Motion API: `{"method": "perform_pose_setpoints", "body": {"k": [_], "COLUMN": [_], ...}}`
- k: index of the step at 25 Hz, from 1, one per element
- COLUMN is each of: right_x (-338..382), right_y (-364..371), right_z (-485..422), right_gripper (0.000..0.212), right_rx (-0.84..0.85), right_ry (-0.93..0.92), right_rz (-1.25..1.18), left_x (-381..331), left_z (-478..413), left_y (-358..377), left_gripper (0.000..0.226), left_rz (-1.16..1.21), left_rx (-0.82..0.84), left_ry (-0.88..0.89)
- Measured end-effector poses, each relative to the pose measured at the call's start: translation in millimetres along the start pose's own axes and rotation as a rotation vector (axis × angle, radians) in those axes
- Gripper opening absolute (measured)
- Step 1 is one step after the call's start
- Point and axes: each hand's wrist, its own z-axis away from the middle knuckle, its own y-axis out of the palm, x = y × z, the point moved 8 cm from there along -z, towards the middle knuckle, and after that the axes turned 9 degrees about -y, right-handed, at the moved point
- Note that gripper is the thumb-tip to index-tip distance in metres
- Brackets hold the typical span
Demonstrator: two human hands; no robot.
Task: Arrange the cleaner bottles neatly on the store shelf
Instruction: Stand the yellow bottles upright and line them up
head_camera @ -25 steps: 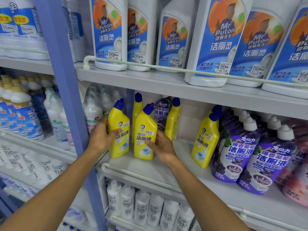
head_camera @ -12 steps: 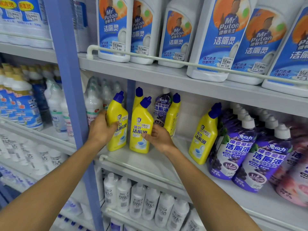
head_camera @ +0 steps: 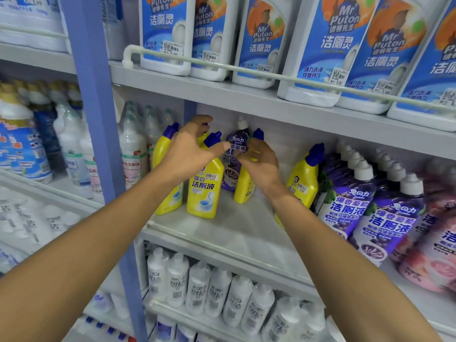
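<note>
Two yellow cleaner bottles with blue caps stand at the front left of the middle shelf [head_camera: 234, 230], one [head_camera: 160, 154] beside the other [head_camera: 203, 191]. Behind them are a purple bottle [head_camera: 238, 141] and a third yellow bottle [head_camera: 243, 186]. A further yellow bottle [head_camera: 304, 178] leans by the purple row. My left hand [head_camera: 190, 149] hovers over the front bottles' caps, fingers spread, holding nothing. My right hand [head_camera: 261, 161] lies over the shoulder of the back yellow bottle, fingertips at the purple bottle. Motion blur hides whether it grips.
A row of purple bottles [head_camera: 345, 201] and pink ones [head_camera: 439, 255] fills the shelf's right side. Large white bottles [head_camera: 261, 45] stand on the shelf above, small white ones [head_camera: 197, 287] below. A blue upright post [head_camera: 96, 119] bounds the left. A rail [head_camera: 222, 240] runs along the shelf front.
Both hands have let go of the two front yellow bottles. They rose and reached toward the back, the left over the caps, the right onto the rear yellow bottle.
</note>
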Motion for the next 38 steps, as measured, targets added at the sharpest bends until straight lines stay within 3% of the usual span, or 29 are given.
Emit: {"method": "perform_pose_setpoints", "body": {"k": [4, 9, 13, 15, 19, 23, 31, 33, 35, 38], "right_x": [10.5, 26.3, 17.5, 17.2, 17.3, 25.6, 48.6, 48.8, 48.3, 35.8], "right_y": [8.0, 31.1, 53.0, 53.7, 61.1, 47.0, -51.9, -86.2, -116.9, -142.8], "right_z": [-34.2, -72.0, -86.3, -84.0, -66.5, -33.1, 15.3, 29.7, 41.5, 76.9], "right_gripper": [0.060, 0.057, 0.051, 0.044, 0.033, 0.026, 0.032, 0.036, 0.045, 0.066], "right_rx": [-0.003, 0.004, 0.044, 0.009, 0.033, 0.045, 0.198, 0.219, 0.179, -0.124], "right_ry": [-0.033, -0.202, -0.149, -0.182, -0.299, -0.308, -0.225, -0.181, -0.141, -0.028], "right_rz": [0.042, 0.363, 0.703, 0.756, 0.614, 0.494, 0.376, 0.311, 0.335, 0.318], "left_x": [30.1, 56.7, 61.1, 62.0, 67.0, 73.9, 60.3, 45.9, 31.1, 23.7], "left_z": [-33.1, -37.4, -40.8, -42.6, -37.5, -24.5, -15.4, -6.9, 1.7, 12.4], "left_y": [22.6, 37.1, 38.6, 38.8, 36.1, 34.0, 51.0, 71.0, 92.9, 122.8], "left_gripper": [0.096, 0.055, 0.050, 0.052, 0.051, 0.045, 0.049, 0.038, 0.026, 0.047], "left_rz": [0.156, 0.025, 0.041, 0.037, 0.072, 0.157, 0.197, 0.214, 0.221, 0.263], "left_rx": [0.005, -0.067, -0.068, -0.042, -0.052, 0.085, 0.142, 0.172, 0.195, 0.213], "left_ry": [-0.169, -0.164, -0.087, -0.070, -0.049, -0.071, -0.113, -0.097, -0.084, -0.132]}}
